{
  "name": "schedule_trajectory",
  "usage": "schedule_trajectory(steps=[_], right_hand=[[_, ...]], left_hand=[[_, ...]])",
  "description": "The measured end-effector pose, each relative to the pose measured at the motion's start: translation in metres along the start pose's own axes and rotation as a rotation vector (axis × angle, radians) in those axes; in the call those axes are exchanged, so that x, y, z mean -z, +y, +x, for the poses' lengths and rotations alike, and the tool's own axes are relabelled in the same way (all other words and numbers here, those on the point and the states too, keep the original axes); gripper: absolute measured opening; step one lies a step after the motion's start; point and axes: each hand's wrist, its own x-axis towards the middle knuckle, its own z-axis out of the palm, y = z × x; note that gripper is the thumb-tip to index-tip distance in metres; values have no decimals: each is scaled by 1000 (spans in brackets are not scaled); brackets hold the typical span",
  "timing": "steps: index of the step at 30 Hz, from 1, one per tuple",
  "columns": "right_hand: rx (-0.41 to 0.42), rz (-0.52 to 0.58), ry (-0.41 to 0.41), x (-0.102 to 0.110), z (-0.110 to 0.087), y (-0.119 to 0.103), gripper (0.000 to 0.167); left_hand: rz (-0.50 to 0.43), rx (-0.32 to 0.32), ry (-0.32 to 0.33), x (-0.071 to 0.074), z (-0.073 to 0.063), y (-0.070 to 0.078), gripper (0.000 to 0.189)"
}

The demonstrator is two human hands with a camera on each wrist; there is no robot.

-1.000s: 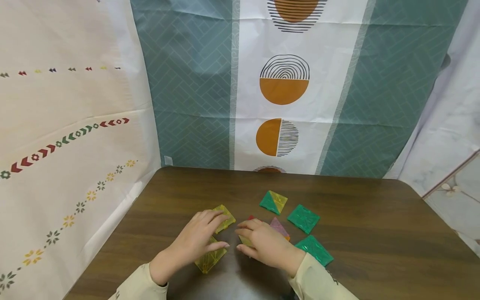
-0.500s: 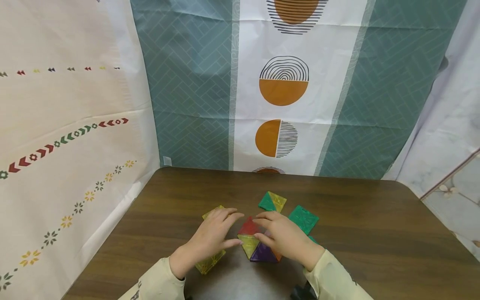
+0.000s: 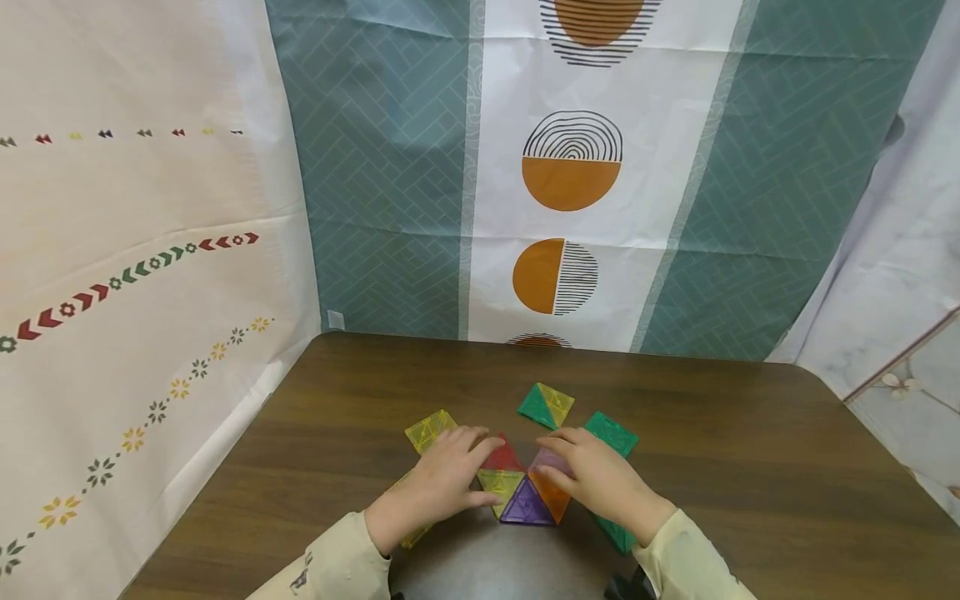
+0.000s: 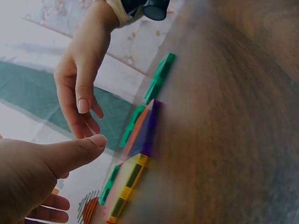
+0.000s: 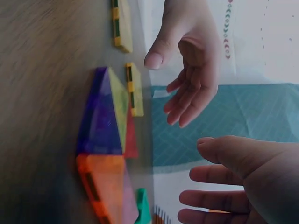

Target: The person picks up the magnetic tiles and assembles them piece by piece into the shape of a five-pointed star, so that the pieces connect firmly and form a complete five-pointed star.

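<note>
Several triangular magnetic tiles lie edge to edge in a fan on the table: red (image 3: 504, 457), yellow (image 3: 498, 483), purple (image 3: 527, 505), orange (image 3: 552, 498) and pink (image 3: 550, 459). Over the fan's left side is my left hand (image 3: 442, 473), fingers spread and relaxed, overlapping the yellow and red tiles in the head view. My right hand (image 3: 603, 479) hovers on the other side, fingers loosely bent, partly hiding the pink one. Both wrist views show the hands raised above the tiles, facing each other, with nothing held.
A yellow square tile (image 3: 427, 428) lies left of the fan; another yellow one is mostly hidden under my left hand. Green square tiles (image 3: 613, 432) lie to the right, one partly covered. A green-and-yellow square (image 3: 536, 406) sits farther back on the wooden table (image 3: 375, 375).
Both hands have shifted right, the right hand farther, widening the gap between them. The purple, orange and red triangles, earlier covered, now show. The fan stays in place.
</note>
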Motion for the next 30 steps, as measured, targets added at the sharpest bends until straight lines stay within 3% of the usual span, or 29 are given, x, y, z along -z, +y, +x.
schedule_trajectory(steps=[9,16,23,30], right_hand=[[-14,-3,14,-11,-7,13,42],[-92,-13,-18,-18,-15,15,45],[-99,18,-11,-28,-18,17,55],[-127,56,28,-33,-18,18,50]], left_hand=[[34,61,-65,-11,0,3,73],[21,80,-116,-16,-6,7,80],[5,93,-91,-24,-9,13,81],[-77,166,-92,-27,-11,16,81]])
